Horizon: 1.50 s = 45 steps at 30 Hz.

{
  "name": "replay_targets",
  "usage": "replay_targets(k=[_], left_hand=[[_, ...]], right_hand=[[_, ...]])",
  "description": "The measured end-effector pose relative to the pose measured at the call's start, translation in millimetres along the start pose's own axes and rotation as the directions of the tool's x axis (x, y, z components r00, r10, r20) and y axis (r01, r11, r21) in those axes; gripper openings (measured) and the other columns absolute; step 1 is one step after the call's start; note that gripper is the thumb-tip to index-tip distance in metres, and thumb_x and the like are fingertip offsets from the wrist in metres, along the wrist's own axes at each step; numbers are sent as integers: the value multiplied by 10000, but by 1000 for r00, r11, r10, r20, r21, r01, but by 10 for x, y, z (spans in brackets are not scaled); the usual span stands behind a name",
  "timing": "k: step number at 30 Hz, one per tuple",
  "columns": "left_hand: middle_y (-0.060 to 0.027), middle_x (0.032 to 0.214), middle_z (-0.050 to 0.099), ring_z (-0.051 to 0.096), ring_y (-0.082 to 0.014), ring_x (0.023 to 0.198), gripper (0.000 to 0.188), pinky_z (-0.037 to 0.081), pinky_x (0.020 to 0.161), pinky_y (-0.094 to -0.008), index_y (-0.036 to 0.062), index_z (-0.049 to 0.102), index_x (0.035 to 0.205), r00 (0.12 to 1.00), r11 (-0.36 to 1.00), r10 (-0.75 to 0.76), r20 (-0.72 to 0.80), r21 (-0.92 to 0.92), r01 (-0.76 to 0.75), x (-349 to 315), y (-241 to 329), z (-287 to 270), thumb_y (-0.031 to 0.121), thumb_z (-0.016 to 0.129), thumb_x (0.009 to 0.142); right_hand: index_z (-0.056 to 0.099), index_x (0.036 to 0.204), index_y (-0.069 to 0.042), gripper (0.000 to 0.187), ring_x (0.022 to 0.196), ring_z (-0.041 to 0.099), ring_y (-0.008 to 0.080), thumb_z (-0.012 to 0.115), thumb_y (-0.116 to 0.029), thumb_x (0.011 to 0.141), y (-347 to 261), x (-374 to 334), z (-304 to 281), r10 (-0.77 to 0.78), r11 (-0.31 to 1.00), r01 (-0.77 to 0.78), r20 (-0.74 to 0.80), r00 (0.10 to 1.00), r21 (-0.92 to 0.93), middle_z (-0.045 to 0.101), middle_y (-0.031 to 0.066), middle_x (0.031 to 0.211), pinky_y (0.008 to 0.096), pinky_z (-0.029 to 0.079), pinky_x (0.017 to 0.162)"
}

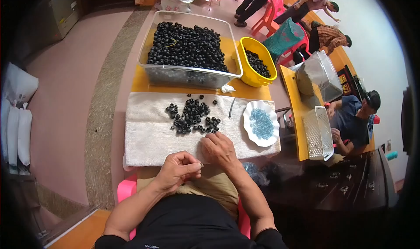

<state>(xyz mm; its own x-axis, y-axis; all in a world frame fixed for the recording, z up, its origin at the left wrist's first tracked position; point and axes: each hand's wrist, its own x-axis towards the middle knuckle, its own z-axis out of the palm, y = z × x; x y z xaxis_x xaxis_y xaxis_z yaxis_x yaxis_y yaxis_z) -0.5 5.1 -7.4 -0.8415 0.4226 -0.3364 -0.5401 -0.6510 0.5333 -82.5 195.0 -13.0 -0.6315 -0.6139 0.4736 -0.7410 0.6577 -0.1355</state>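
Note:
My left hand [180, 170] is closed in a pinch just off the near edge of the white cloth [146, 131]. A tiny item may be at its fingertips, too small to name. My right hand [218, 150] rests on the cloth with its fingers curled down, and what lies under them is hidden. Just beyond its fingertips is a loose pile of small black ring-shaped pieces [192, 113]. To the right stands a white plate with a wavy rim [275, 137], holding many tiny light-blue clear pieces [261, 123]. Between pile and plate lies a thin dark strip [232, 107].
Behind the cloth sits a large clear bin [188, 76] full of black ring-shaped pieces. A yellow basket [251, 77] beside it holds more. At right, a person [356, 120] sits by a white perforated basket [318, 133]. Other people and pink chairs [267, 24] are farther back.

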Motion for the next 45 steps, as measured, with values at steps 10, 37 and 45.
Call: replay_targets(k=[10, 37, 45], left_hand=[[-101, 898, 669, 674, -178, 725, 92, 595, 684, -311, 30, 614, 877, 1000, 1000, 3, -5, 4, -3, -11, 9, 28, -8, 695, 856], [-88, 852, 663, 674, -161, 746, 114, 568, 683, -269, -1, 614, 933, 993, 977, 111, -44, 190, -101, 27, 60, 52, 26, 703, 867], [-93, 869, 676, 672, -153, 763, 107, 570, 697, -274, 1, 623, 918, 987, 971, 161, 23, 177, -163, 55, 29, 0, 27, 713, 865]], right_hand=[[593, 833, -101, 111, 719, 541, 194, 625, -101, 726, 41, -39, 25, -3, 1000, 2, 27, 1000, 13, 532, 25, 790, 312, 467, 640], [563, 908, -54, 139, 775, 620, 102, 691, -9, 873, -72, -135, -382, 370, -247, -527, 582, 724, 813, 641, 45, 936, 228, 510, 693], [528, 851, -60, 176, 761, 609, 126, 700, -44, 882, -296, -96, -465, 338, -333, -575, 664, 667, 747, 654, 89, 910, 254, 508, 708]])
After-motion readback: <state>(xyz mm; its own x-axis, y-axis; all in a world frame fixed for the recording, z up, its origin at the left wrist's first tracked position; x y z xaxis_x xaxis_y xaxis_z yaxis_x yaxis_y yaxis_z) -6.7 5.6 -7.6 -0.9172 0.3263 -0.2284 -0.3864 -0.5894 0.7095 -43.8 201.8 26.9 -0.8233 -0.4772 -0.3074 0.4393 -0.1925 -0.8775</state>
